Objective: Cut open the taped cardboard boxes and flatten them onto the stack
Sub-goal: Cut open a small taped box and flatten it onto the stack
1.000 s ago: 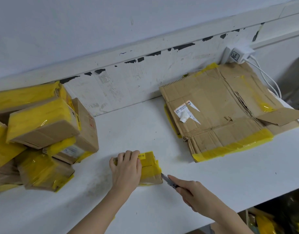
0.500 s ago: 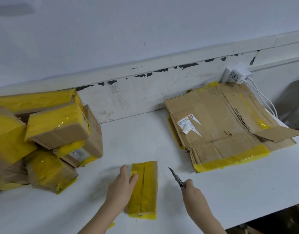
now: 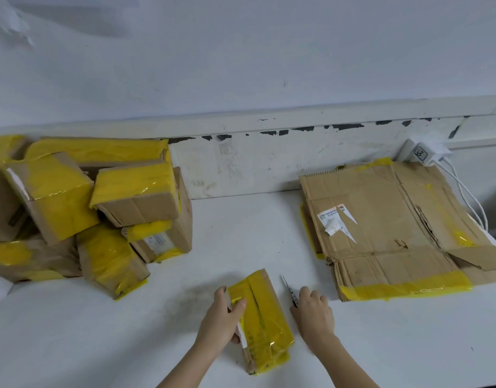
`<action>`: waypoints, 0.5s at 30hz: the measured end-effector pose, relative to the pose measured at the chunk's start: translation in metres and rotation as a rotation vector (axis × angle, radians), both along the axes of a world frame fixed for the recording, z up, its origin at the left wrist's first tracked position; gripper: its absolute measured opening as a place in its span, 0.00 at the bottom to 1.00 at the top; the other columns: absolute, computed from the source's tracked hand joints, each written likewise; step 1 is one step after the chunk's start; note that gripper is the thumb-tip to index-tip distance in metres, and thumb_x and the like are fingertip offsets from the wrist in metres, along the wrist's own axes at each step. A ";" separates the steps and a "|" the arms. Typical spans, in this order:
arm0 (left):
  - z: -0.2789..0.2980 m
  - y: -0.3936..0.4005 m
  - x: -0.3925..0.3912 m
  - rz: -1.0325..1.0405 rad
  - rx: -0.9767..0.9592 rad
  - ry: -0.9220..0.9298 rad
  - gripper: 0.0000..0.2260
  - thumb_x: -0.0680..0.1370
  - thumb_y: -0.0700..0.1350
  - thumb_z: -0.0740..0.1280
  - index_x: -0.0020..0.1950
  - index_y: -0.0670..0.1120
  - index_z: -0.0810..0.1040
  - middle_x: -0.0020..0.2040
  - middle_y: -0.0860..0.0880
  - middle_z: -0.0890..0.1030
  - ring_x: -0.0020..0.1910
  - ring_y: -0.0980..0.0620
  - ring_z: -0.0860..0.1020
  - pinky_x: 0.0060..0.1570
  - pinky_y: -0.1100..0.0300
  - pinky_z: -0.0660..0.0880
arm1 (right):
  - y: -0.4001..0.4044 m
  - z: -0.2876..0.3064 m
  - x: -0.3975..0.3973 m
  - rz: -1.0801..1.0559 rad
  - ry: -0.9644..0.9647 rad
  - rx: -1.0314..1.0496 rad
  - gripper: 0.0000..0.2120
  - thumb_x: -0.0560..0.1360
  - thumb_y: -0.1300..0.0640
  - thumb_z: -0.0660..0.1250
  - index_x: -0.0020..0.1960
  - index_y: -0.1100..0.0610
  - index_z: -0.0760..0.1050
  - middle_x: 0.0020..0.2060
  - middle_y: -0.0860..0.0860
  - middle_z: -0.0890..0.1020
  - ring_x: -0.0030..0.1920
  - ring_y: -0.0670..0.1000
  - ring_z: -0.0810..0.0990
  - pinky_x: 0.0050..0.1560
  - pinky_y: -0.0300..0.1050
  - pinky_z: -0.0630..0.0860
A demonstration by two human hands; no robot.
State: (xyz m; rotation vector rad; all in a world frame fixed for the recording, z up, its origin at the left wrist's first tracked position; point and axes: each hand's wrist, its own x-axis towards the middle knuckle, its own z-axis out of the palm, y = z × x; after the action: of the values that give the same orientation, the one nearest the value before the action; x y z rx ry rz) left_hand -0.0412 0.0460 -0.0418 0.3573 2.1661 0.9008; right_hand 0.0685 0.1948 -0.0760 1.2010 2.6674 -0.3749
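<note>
taped boxes [image 3: 81, 208] left, flattened stack [image 3: 395, 231] right

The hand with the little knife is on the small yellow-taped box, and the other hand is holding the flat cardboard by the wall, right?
Not quite. In the head view the left hand grips the small yellow-taped cardboard box, not the flattened brown cardboard stack by the wall. The right hand holds the slim utility knife beside that box.

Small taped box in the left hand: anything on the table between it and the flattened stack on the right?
Only the right hand with the knife sits between the small taped box, gripped by the left hand, and the flattened stack. The white table between them shows nothing else in the way.
</note>
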 end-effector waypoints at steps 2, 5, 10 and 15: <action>-0.003 0.000 -0.003 0.016 0.026 -0.050 0.21 0.80 0.53 0.60 0.68 0.45 0.61 0.52 0.44 0.78 0.37 0.46 0.81 0.36 0.55 0.79 | 0.001 0.011 -0.002 -0.004 0.103 0.048 0.16 0.81 0.47 0.52 0.64 0.55 0.64 0.60 0.52 0.72 0.61 0.51 0.70 0.58 0.40 0.68; -0.007 0.000 -0.004 0.024 0.050 -0.050 0.16 0.79 0.53 0.61 0.62 0.47 0.66 0.50 0.46 0.79 0.39 0.47 0.81 0.38 0.54 0.79 | -0.007 0.033 -0.005 0.049 0.344 -0.147 0.22 0.80 0.46 0.55 0.71 0.54 0.60 0.64 0.50 0.69 0.65 0.51 0.66 0.63 0.40 0.64; -0.013 0.001 -0.004 0.020 0.085 -0.056 0.12 0.79 0.51 0.62 0.54 0.44 0.76 0.40 0.47 0.80 0.29 0.50 0.79 0.36 0.57 0.77 | -0.033 0.061 -0.011 0.279 0.115 -0.281 0.37 0.77 0.51 0.60 0.76 0.53 0.40 0.70 0.54 0.61 0.68 0.56 0.63 0.65 0.44 0.64; -0.019 0.001 -0.002 0.063 0.124 -0.020 0.16 0.77 0.54 0.64 0.48 0.41 0.79 0.38 0.45 0.79 0.35 0.51 0.75 0.39 0.56 0.72 | -0.053 0.051 -0.027 0.170 0.038 0.058 0.48 0.53 0.55 0.80 0.66 0.69 0.63 0.42 0.65 0.79 0.37 0.60 0.80 0.29 0.46 0.77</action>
State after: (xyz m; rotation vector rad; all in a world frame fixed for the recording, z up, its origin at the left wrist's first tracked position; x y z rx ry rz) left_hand -0.0435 0.0470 -0.0604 0.3407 2.1191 1.0724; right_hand 0.0413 0.1417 -0.0252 0.9808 2.8052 -0.2975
